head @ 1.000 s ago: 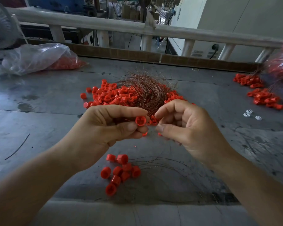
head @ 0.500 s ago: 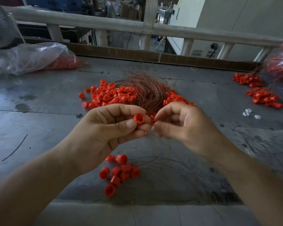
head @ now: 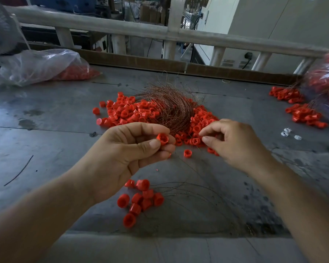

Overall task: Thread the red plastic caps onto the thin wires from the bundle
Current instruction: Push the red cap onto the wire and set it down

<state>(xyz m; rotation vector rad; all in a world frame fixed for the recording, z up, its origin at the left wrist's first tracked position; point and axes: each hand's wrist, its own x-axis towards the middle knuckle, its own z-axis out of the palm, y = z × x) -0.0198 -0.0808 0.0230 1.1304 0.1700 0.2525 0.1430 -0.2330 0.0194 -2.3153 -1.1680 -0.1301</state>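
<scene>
the left hand (head: 125, 154) is pinching a round red plastic cap (head: 162, 139). the right hand (head: 235, 143) is hovering just beside it, its grip unclear.

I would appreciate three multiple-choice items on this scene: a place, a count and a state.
1. Where does the thick bundle of thin copper-coloured wires lie? A amid the loose red plastic caps; B in a cardboard box; C on the floor.
2. How many small white plastic pieces lie on the grey metal table at right? A one; B three; C seven.
3. What is the left hand doing? A lying flat; B making an empty fist; C pinching one red cap.
Key: 1 A, caps flank the bundle on both sides; 2 B, three show separately; 3 C, thumb and fingers close on it.
</scene>
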